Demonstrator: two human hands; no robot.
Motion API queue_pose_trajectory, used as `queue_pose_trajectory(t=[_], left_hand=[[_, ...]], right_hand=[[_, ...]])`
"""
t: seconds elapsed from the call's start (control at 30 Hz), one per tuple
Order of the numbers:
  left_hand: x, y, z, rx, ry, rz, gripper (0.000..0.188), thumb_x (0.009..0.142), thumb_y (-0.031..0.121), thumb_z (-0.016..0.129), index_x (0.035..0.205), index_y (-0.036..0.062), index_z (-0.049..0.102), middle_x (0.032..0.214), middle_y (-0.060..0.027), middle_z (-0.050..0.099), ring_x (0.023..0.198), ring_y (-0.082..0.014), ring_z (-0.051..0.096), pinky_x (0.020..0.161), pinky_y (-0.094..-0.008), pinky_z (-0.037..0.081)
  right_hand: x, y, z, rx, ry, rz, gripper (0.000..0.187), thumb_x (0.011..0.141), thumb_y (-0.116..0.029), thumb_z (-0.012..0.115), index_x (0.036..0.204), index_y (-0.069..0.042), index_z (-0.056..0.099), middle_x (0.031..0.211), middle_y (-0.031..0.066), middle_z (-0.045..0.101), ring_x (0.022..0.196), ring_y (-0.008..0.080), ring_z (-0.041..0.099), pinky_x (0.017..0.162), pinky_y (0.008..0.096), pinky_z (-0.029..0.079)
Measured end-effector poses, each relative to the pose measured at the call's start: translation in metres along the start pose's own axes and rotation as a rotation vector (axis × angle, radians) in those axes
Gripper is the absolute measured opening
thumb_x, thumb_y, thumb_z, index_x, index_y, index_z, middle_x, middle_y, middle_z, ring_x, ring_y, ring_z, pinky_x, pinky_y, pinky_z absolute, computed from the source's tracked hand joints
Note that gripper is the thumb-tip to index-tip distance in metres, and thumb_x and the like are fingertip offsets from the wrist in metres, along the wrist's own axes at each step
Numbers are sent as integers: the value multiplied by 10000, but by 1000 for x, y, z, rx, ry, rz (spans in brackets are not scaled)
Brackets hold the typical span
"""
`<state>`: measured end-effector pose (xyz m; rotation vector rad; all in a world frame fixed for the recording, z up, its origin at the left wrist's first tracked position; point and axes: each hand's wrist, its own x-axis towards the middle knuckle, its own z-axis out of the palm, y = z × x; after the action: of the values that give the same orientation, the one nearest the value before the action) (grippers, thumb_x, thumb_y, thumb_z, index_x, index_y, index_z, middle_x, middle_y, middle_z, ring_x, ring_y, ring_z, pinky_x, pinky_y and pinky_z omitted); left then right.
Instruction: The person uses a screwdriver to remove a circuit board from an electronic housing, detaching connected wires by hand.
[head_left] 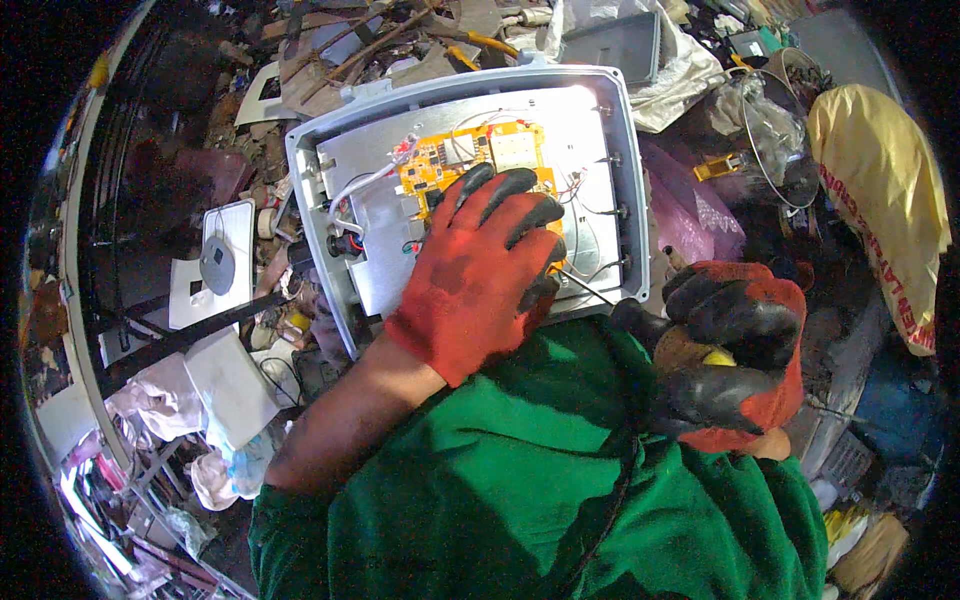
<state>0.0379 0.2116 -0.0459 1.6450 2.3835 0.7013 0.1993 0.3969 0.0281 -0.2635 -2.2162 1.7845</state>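
A grey metal housing [633, 150] lies open in front of me, with a bright metal plate [362, 282] inside it. Fixed on that plate is a yellow-orange circuit board [420, 180] with chips, a shield can and thin wires. My left hand [478, 260], in a red glove with black fingertips, rests with its fingers spread over the board's lower part and hides it. At the right, my right hand [740, 350], gloved alike, is closed around the dark handle of a screwdriver [590, 288]. The screwdriver's thin shaft reaches over the housing's near edge toward the board; its tip is close to my left hand.
Scrap and debris surround the housing. Left of it lie white plastic panels [228, 390] and a round grey disc [216, 265]. To the right are pink plastic wrap [690, 205], a wire hoop [748, 125] and a yellow sack [875, 190]. A grey tray [610, 48] lies behind.
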Motion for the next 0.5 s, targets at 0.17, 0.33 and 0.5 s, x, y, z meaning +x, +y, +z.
queue_pose_trajectory(t=[0.17, 0.33, 0.5], left_hand=[[1, -5, 3, 52, 26, 50, 415, 783, 288, 733, 1148, 108, 649, 1342, -120, 552, 1375, -375, 428, 1181, -546, 289], [3, -1, -1, 67, -21, 13, 410, 804, 301, 701, 1169, 120, 654, 1337, -105, 561, 1367, -361, 442, 1182, -541, 287], [5, -3, -10, -226, 40, 256, 449, 781, 272, 730, 1204, 127, 683, 1294, -98, 608, 1300, -321, 520, 1175, -545, 315]], right_hand=[[7, 10, -6, -174, -66, -324, 396, 692, -246, 893, 1051, -133, 769, 1246, 199, 642, 1107, 420, 638, 933, 513, 528], [4, 1, -12, -446, -108, -418, 346, 747, -240, 834, 1068, -137, 756, 1142, 129, 633, 1055, 367, 613, 938, 524, 510], [11, -4, -18, -213, -233, -255, 495, 749, -227, 832, 1192, -74, 673, 1249, 134, 648, 1179, 354, 608, 1027, 543, 468]])
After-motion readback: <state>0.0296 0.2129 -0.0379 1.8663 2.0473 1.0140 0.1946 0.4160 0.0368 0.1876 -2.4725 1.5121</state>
